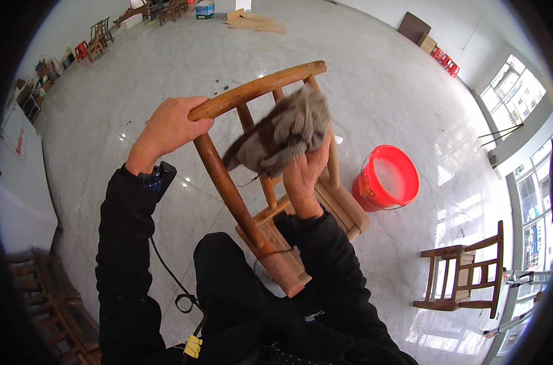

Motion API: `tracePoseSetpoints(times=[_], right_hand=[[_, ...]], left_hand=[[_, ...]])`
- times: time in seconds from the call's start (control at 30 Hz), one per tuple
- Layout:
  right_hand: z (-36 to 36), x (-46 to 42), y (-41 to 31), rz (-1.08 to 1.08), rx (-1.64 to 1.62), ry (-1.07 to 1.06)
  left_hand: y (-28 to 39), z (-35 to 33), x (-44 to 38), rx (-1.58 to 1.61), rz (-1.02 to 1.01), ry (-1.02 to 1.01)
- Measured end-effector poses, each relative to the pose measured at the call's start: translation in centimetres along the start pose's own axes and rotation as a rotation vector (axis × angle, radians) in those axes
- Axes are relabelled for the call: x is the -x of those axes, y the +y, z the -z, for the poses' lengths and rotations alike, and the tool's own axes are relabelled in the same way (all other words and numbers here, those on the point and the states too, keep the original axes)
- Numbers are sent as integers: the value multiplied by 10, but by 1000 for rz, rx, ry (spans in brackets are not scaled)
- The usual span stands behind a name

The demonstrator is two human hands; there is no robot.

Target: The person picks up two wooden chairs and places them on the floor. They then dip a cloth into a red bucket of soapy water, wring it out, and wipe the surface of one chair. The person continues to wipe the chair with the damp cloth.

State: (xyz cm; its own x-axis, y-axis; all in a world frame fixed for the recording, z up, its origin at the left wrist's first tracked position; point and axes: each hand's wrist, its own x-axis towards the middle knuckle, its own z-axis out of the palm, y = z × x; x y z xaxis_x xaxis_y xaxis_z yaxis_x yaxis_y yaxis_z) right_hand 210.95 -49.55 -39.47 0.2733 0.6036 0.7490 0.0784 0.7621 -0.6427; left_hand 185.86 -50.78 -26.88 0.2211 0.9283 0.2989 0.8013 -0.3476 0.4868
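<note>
A wooden chair stands tilted before me, its curved top rail crossing the middle of the view. My left hand grips the left end of that rail, thumb below and fingers over it. In my right hand is a bunched grey-brown cloth, held against or just in front of the chair's back slats; exact contact is hard to tell. The cloth is blurred and hides part of the back. My right forearm covers some of the wooden seat.
A red plastic bucket with cloudy liquid stands right of the chair. Another wooden chair is farther right, near the windows. Dark wooden furniture lies lower left, below a white cabinet. A black cable hangs by my left leg.
</note>
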Motion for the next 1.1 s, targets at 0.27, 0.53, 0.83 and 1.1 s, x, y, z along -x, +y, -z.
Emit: tracePoseSetpoints(times=[0.27, 0.53, 0.83, 1.1], right_hand=[[8, 48, 64, 271, 648, -203], [68, 79, 69, -418, 279, -74], [44, 93, 64, 70, 706, -175], [66, 154, 23, -878, 345, -460]], left_hand=[[2, 3, -1, -44, 30, -31], [9, 5, 2, 22, 91, -51], [9, 4, 1, 36, 97, -45], [19, 3, 5, 81, 147, -14]])
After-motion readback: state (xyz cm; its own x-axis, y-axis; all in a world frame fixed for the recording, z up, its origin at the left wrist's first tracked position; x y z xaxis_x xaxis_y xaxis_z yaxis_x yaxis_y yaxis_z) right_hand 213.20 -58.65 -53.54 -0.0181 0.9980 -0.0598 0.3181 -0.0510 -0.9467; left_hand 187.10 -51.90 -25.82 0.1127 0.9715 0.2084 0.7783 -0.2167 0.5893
